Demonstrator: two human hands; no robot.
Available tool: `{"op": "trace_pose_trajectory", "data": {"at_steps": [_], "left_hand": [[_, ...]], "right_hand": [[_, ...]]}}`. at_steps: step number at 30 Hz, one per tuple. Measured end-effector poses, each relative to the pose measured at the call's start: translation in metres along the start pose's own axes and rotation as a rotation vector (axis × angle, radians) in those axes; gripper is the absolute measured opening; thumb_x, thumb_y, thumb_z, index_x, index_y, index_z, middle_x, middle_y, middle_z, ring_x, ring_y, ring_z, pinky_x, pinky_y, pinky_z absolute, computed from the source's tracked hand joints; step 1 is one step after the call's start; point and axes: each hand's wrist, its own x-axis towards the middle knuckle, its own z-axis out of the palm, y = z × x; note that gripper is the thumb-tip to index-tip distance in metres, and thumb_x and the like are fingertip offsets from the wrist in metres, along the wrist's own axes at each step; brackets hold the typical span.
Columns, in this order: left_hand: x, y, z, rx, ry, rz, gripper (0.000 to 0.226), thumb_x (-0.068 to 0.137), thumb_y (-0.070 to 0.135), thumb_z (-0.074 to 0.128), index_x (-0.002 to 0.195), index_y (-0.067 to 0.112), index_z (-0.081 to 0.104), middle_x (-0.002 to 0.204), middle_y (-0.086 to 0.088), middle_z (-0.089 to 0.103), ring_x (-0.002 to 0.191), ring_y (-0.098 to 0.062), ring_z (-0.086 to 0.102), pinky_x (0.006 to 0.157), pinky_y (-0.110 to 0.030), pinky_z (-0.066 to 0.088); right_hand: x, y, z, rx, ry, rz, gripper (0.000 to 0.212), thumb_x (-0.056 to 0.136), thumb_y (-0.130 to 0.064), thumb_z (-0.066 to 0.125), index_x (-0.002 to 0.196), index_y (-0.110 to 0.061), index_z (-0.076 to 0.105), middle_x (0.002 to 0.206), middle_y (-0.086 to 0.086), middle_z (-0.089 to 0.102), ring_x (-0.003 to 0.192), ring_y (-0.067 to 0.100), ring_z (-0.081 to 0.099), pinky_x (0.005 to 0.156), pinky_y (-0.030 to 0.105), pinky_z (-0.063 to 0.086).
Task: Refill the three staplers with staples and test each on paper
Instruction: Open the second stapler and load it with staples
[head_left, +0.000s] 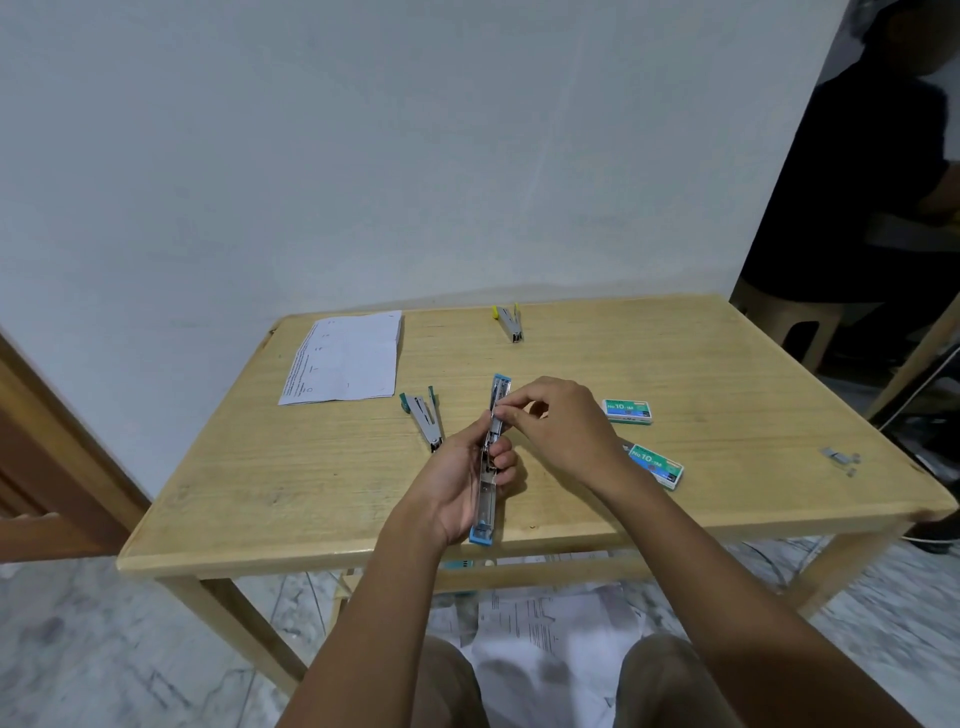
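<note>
A blue stapler (487, 506) is folded fully open over the table's front middle. My left hand (467, 483) grips its middle from the left. My right hand (558, 426) pinches something small at the stapler's open channel; the pinched thing is too small to make out. A teal stapler (423, 415) lies partly open just left of my hands. A yellow stapler (509, 322) lies near the far edge. Two green staple boxes (626, 410) (657, 466) lie to the right. A sheet of printed paper (345, 358) lies at the far left.
The wooden table (727, 364) stands against a pale wall. A few loose staple strips (841, 460) lie near its right edge. Papers (545, 639) lie on the floor under the table. A person in dark clothes (872, 182) sits at the far right on a stool (789, 322).
</note>
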Motion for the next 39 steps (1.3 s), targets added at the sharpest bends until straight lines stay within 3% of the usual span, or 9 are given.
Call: {"op": "trace_pose_trajectory", "data": {"at_steps": [7,10,13,17,22,30,36,39], "left_hand": [[-0.002,0.0,0.003,-0.028,-0.006,-0.012,0.045,0.099,0.033,0.051,0.065,0.008,0.065,0.062,-0.002,0.037,0.056,-0.013,0.035,0.049,-0.021,0.036],[-0.003,0.001,0.003,-0.018,0.005,0.001,0.039,0.101,0.032,0.048,0.076,0.006,0.061,0.06,-0.002,0.04,0.049,-0.012,0.04,0.046,-0.021,0.038],[-0.004,0.0,0.003,-0.004,0.02,0.005,0.035,0.101,0.032,0.049,0.084,0.005,0.064,0.062,-0.002,0.041,0.048,-0.012,0.042,0.046,-0.021,0.039],[-0.004,0.0,0.002,0.004,0.039,0.019,0.028,0.101,0.032,0.049,0.094,0.007,0.061,0.061,-0.002,0.042,0.048,-0.011,0.043,0.047,-0.021,0.036],[-0.006,0.001,0.006,0.015,0.062,0.019,0.023,0.101,0.03,0.05,0.097,0.01,0.061,0.06,-0.001,0.041,0.049,-0.011,0.042,0.046,-0.02,0.034],[-0.007,0.002,0.007,-0.012,0.061,-0.002,0.026,0.102,0.03,0.047,0.098,0.009,0.062,0.06,-0.001,0.04,0.05,-0.01,0.04,0.047,-0.02,0.035],[-0.006,0.001,0.006,-0.055,0.049,-0.007,0.031,0.105,0.031,0.04,0.105,0.004,0.055,0.066,-0.006,0.052,0.05,-0.012,0.048,0.045,-0.021,0.042],[-0.008,0.002,0.007,-0.057,0.073,-0.007,0.033,0.104,0.033,0.042,0.099,0.004,0.057,0.069,-0.009,0.059,0.05,-0.013,0.053,0.049,-0.022,0.049]], "right_hand": [[-0.01,0.006,0.002,-0.061,0.061,-0.117,0.013,0.091,-0.038,0.063,0.098,-0.032,0.071,0.095,-0.015,0.064,0.082,0.005,0.06,0.076,0.035,0.053],[-0.02,0.011,-0.004,-0.181,-0.054,-0.253,0.025,0.095,-0.045,0.051,0.107,-0.033,0.07,0.11,-0.019,0.054,0.099,0.0,0.052,0.078,0.027,0.046],[-0.022,0.014,-0.013,-0.38,-0.179,-0.344,0.032,0.097,-0.049,0.04,0.114,-0.039,0.066,0.126,-0.016,0.048,0.111,0.003,0.046,0.081,0.028,0.04],[-0.012,0.013,-0.022,-0.554,-0.221,-0.439,0.038,0.097,-0.052,0.036,0.121,-0.038,0.061,0.133,-0.01,0.047,0.112,0.009,0.048,0.086,0.031,0.038],[0.006,0.009,-0.031,-0.623,-0.211,-0.428,0.049,0.094,-0.059,0.025,0.124,-0.039,0.057,0.132,-0.01,0.047,0.111,0.01,0.049,0.088,0.034,0.042],[0.008,0.011,-0.023,-0.451,-0.155,-0.329,0.033,0.099,-0.05,0.041,0.123,-0.036,0.058,0.126,-0.012,0.05,0.114,0.01,0.05,0.087,0.037,0.046],[-0.032,0.013,-0.01,-0.145,0.007,-0.296,0.016,0.09,-0.044,0.062,0.101,-0.033,0.066,0.1,-0.019,0.06,0.093,-0.001,0.056,0.077,0.027,0.049],[-0.044,0.013,0.001,-0.06,-0.009,-0.311,0.013,0.087,-0.04,0.066,0.093,-0.029,0.069,0.093,-0.015,0.064,0.092,0.005,0.059,0.079,0.034,0.051]]}}
